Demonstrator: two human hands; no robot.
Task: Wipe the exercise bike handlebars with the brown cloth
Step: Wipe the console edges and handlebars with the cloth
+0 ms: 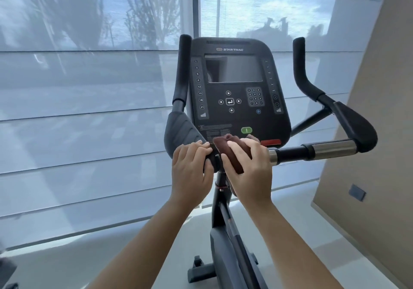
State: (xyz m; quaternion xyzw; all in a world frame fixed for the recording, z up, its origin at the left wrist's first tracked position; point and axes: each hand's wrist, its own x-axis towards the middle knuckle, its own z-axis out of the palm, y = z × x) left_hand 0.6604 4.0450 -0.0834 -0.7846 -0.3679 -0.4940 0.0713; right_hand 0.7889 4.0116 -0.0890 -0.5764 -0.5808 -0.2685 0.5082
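The exercise bike's black handlebar [297, 151] runs crosswise below the console [234, 87], with padded rests and upright horns at both ends. My left hand [191, 169] grips the bar just left of the centre stem. My right hand [250, 168] presses the brown cloth [225, 149] around the bar right beside it, at the centre. Part of the cloth hangs down behind my right palm. A chrome sleeve [333, 149] shows on the bar's right side.
A large window with a translucent blind fills the background. A beige wall [375, 132] with a dark socket plate stands on the right. The bike's stem and base foot [201, 270] rest on a pale floor below.
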